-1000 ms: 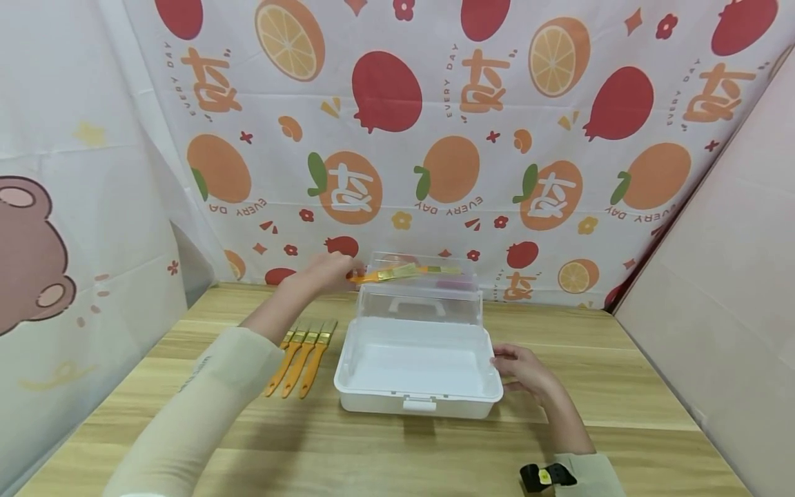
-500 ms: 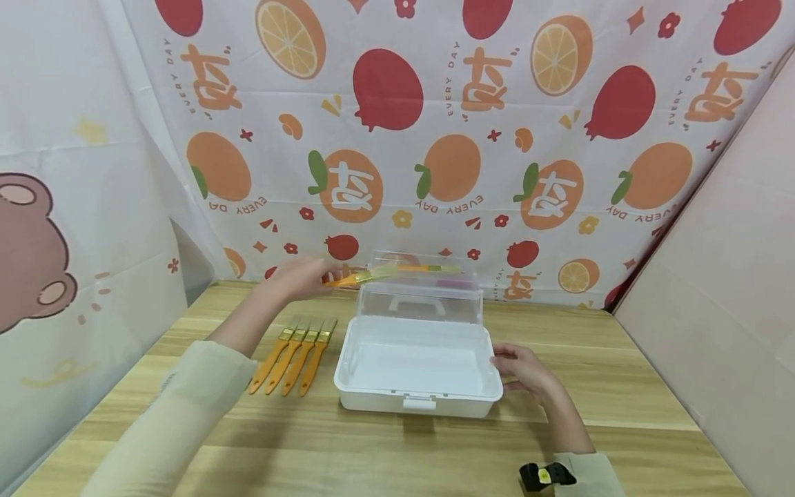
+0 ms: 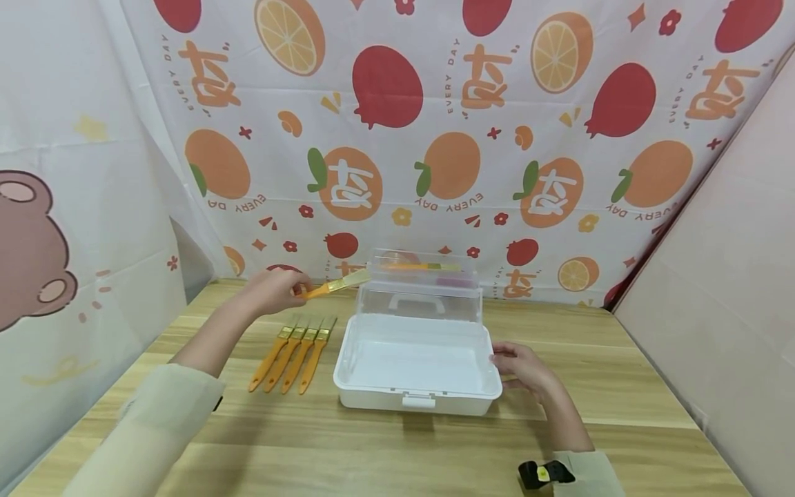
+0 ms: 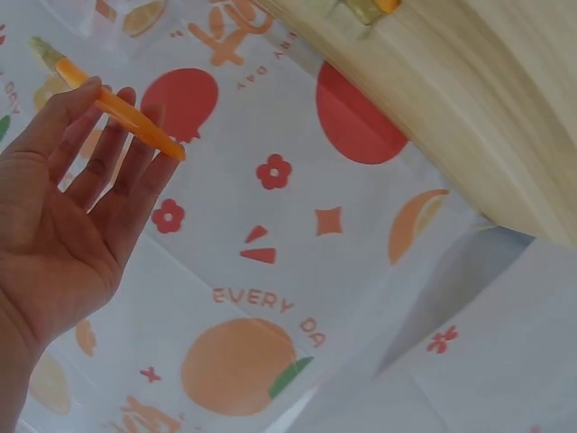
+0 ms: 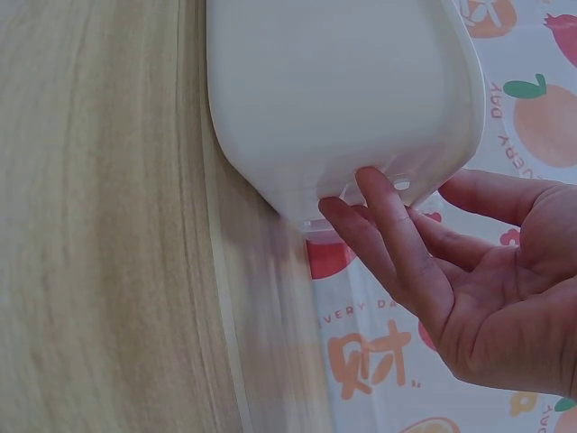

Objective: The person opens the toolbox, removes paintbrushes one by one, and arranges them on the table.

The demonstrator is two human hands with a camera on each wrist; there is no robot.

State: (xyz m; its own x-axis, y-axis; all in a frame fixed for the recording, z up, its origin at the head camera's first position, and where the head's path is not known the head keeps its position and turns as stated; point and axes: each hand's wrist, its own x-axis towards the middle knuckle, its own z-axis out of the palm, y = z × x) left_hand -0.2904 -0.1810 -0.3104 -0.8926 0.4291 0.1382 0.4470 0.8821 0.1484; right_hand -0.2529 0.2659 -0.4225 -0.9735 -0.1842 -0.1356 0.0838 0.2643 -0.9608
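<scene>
In the head view my left hand (image 3: 273, 290) pinches an orange-handled paintbrush (image 3: 335, 284), its bristles pointing right at the lid's left edge. The left wrist view shows the brush handle (image 4: 126, 113) between thumb and fingertips. A white plastic box (image 3: 417, 400) stands with its clear lid (image 3: 422, 304) raised at the back; its inside is bare. Another paintbrush (image 3: 422, 267) lies at the top of that lid. My right hand (image 3: 526, 369) rests its fingers against the box's right end; in the right wrist view the fingertips (image 5: 368, 180) touch the outer wall.
Several orange paintbrushes (image 3: 292, 355) lie side by side on the wooden table (image 3: 373, 455), left of the box. A fruit-patterned cloth (image 3: 397, 166) hangs close behind the lid. White cloth walls (image 3: 702, 276) bound both sides.
My left hand has moved left and slightly down, drawing the paintbrush away from the lid top, where the other brush stays. The right hand keeps its place at the box.
</scene>
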